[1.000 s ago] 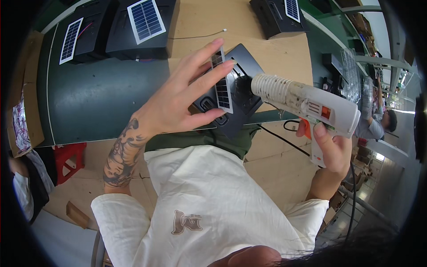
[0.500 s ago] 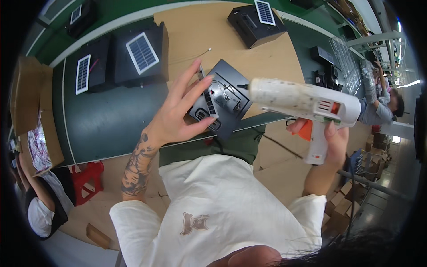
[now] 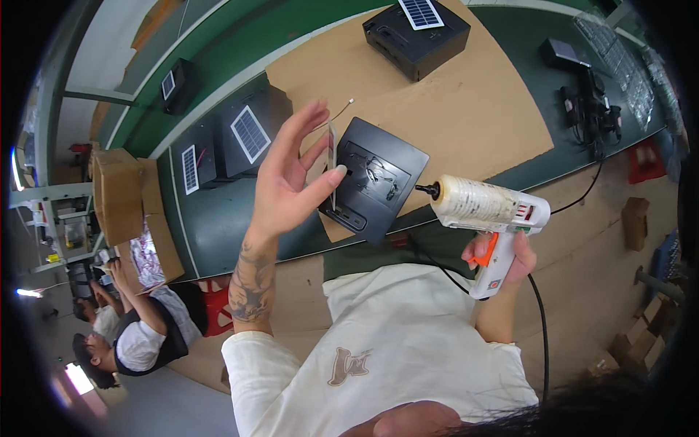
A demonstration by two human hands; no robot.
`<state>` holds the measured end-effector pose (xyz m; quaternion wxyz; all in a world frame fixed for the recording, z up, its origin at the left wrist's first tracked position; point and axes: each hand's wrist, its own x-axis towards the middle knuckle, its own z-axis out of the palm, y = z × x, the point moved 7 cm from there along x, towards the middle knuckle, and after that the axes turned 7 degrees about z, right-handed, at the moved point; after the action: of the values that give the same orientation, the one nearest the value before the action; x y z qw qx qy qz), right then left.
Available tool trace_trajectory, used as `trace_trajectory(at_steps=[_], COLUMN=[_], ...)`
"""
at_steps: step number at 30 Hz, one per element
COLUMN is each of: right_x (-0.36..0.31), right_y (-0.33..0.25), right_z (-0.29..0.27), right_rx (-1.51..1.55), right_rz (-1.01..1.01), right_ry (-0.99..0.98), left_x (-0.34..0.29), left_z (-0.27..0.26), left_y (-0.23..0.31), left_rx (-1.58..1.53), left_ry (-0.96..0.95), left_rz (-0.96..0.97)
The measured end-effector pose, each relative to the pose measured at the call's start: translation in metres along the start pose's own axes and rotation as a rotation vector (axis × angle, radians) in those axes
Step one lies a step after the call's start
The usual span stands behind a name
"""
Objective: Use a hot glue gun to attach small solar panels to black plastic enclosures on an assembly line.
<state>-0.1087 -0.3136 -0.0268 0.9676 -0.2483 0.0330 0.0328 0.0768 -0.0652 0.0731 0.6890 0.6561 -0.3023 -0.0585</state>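
Observation:
My left hand (image 3: 287, 186) holds a small solar panel (image 3: 333, 146) between thumb and fingers, tipped almost edge-on. A thin wire ending in a white connector (image 3: 351, 101) shows beyond the fingers. Beside the panel lies a black plastic housing (image 3: 397, 156), with loose dark wires and glossy patches on its recessed top. My right hand (image 3: 513, 255) is wrapped round the handle of a white glue gun (image 3: 484, 202), fingers at its orange trigger. The gun's dark nozzle points left toward the housing, a short gap away from it.
Cardboard (image 3: 495, 116) covers part of the green bench. Another black box with a solar panel (image 3: 421, 13) stands at the back; more panels lie on black boxes (image 3: 273, 109) to the left. An open carton (image 3: 164, 218), a seated person (image 3: 156, 320) and a dark cable (image 3: 542, 328) are nearby.
The view has swung round. The glue gun has drawn back from the housing and sits lower. The solar panel has turned more edge-on in my left hand.

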Motion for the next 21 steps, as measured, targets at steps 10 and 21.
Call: trace_trajectory(at_steps=[10,21], right_x=[0.002,0.001], right_y=[0.017,0.023], right_z=[-0.008,-0.016], right_rx=[0.294,0.294], right_rz=[0.054,0.053], right_ry=[-0.073,-0.057], left_x=[0.023,0.017], left_z=[0.053,0.069], left_y=[0.017,-0.001], left_rx=[0.529,0.478], left_ry=[-0.827,-1.206], left_rz=[-0.025,-0.021])
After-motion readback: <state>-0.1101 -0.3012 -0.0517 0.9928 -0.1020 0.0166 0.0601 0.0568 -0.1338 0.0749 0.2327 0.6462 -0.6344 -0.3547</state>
